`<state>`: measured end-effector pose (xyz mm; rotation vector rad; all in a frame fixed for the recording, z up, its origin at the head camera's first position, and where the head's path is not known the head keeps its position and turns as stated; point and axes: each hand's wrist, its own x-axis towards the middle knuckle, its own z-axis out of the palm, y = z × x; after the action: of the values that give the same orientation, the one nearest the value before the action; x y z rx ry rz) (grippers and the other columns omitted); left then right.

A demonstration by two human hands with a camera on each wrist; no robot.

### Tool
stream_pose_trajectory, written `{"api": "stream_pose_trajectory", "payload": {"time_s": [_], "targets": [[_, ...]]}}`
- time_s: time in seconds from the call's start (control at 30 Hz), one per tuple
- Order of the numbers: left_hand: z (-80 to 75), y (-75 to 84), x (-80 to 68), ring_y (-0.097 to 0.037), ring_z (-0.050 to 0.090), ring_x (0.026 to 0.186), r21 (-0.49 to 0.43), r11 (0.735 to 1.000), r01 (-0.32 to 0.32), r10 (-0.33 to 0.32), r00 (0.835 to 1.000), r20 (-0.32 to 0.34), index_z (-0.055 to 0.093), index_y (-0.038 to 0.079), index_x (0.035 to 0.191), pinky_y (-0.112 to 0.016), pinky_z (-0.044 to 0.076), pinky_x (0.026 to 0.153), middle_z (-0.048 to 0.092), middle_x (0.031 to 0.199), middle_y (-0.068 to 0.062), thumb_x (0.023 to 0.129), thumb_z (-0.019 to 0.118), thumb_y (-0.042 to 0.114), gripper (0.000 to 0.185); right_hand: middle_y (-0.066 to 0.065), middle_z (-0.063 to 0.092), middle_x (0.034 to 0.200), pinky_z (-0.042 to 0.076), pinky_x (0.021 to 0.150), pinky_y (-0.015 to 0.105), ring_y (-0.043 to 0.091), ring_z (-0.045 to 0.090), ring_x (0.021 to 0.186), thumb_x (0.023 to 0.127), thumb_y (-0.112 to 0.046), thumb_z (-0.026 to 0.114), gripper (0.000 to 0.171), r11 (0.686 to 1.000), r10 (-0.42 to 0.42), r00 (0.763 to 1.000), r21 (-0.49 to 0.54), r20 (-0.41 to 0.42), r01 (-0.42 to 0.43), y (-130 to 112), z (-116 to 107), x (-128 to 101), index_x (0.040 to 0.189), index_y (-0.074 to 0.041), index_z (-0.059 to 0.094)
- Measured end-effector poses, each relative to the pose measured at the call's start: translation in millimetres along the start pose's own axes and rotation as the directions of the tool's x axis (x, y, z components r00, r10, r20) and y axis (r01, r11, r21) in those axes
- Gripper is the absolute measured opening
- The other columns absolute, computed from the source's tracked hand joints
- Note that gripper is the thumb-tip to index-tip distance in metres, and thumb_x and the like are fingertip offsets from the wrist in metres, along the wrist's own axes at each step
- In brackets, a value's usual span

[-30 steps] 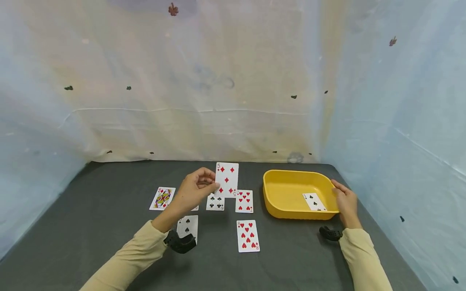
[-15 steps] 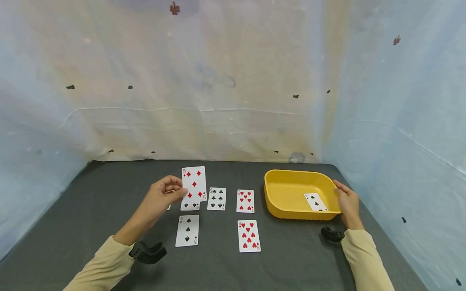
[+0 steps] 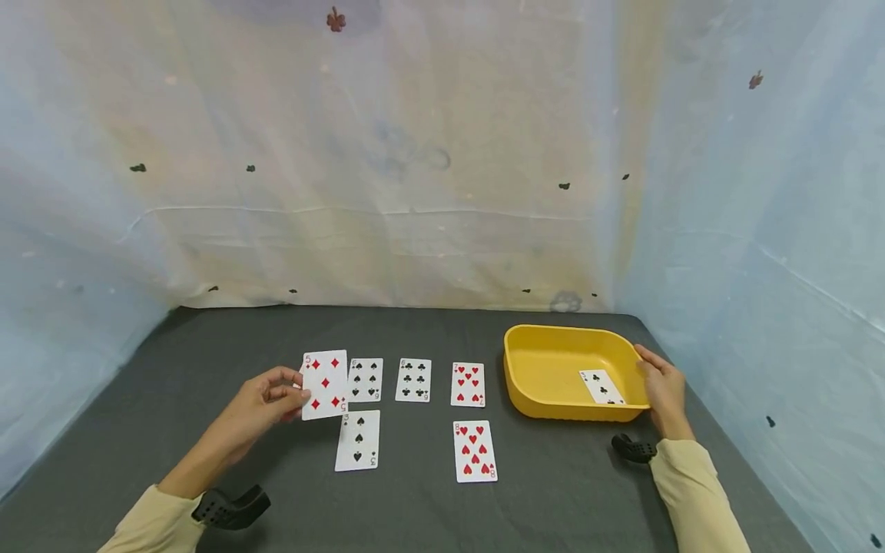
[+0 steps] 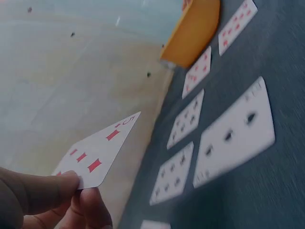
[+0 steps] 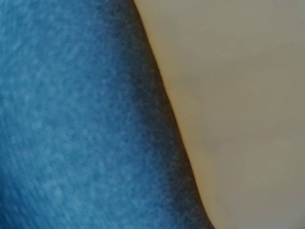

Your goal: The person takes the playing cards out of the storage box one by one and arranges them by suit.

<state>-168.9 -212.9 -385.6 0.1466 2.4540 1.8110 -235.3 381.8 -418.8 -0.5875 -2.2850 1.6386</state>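
My left hand (image 3: pixel 252 415) pinches a five of diamonds (image 3: pixel 324 384) between thumb and fingers, face towards me, over the left part of the table. The card overlaps the top corner of a three of spades (image 3: pixel 366 453) in the head view and stands beside a six of spades (image 3: pixel 365 380). In the left wrist view the thumb presses the five's lower edge. On the right, my right hand (image 3: pixel 664 393) grips the right rim of a yellow tray (image 3: pixel 567 409), in which a clubs card (image 3: pixel 601 386) lies. The right wrist view is too blurred and close to show that grip.
A six of clubs (image 3: pixel 414 380) and a seven of hearts (image 3: pixel 468 384) continue the back row. Nearer lies an eight of hearts (image 3: pixel 475 452). At the bottom of the left wrist view another card's edge (image 4: pixel 155 224) shows. Cloth walls surround the dark table (image 3: pixel 415 507).
The left hand has carried the five of diamonds leftwards and lower, uncovering the sixes. The queen of diamonds seen earlier is now hidden in the head view. The right hand stays on the tray.
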Motion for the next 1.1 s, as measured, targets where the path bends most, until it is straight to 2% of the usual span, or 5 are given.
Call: {"api": "stream_pose_trajectory", "payload": {"time_s": [0.23,0.4,0.8,0.97,1.1], "targets": [[-15.8,-19.7,-12.1,-0.019,0.056,0.067,0.056,0.994,0.093,-0.093,0.996,0.001,0.048,-0.008,0.114,-0.031,0.048,0.061,0.064,0.077,-0.006,0.094,0.063,0.010,0.031,0.018,0.035,0.150,0.050,0.072,0.015,0.014,0.054,0.106,0.104,-0.023,0.041,0.045,1.000,-0.019,1.000,0.018,0.012,0.018,-1.1,-2.1,-2.3,0.146,-0.008,0.043],[-23.2,-29.7,-17.0,-0.015,0.056,0.066,0.049,0.993,0.103,-0.105,0.994,0.034,0.049,-0.010,0.112,-0.030,0.049,0.059,0.061,0.073,-0.006,0.093,0.064,0.008,0.030,0.020,0.035,0.150,0.051,0.071,0.017,0.001,0.053,0.092,0.104,-0.022,0.041,0.045,0.999,-0.038,0.999,0.020,0.012,0.037,-1.0,-3.5,-3.7,0.146,-0.005,0.042],[-32.4,-41.2,-24.3,-0.011,0.054,0.059,0.117,0.988,0.101,-0.114,0.987,0.110,0.052,-0.010,0.101,-0.024,0.042,0.051,0.058,0.066,-0.002,0.089,0.067,0.006,0.024,0.018,0.035,0.150,0.050,0.073,0.016,0.026,0.050,0.119,0.104,-0.023,0.040,0.045,1.000,-0.016,1.000,0.006,0.004,0.016,-0.6,-0.2,-0.9,0.146,-0.006,0.042],[-31.6,-42.6,-23.8,-0.013,0.054,0.058,0.214,0.969,0.124,-0.142,0.987,0.073,0.056,-0.006,0.099,-0.025,0.040,0.050,0.060,0.065,-0.001,0.087,0.069,0.008,0.022,0.018,0.035,0.151,0.050,0.074,0.015,0.029,0.046,0.124,0.104,-0.022,0.040,0.045,1.000,-0.006,1.000,0.017,0.007,0.006,-1.6,-0.1,-1.3,0.146,-0.006,0.042],[-29.5,-42.8,-24.5,-0.014,0.055,0.057,0.296,0.948,0.120,-0.133,0.991,0.026,0.059,-0.003,0.093,-0.025,0.039,0.049,0.062,0.064,-0.002,0.084,0.071,0.007,0.018,0.018,0.035,0.151,0.050,0.073,0.014,0.025,0.049,0.120,0.104,-0.022,0.041,0.045,1.000,0.001,1.000,0.030,0.010,-0.001,-2.0,-0.3,-2.1,0.146,-0.006,0.042]]}}
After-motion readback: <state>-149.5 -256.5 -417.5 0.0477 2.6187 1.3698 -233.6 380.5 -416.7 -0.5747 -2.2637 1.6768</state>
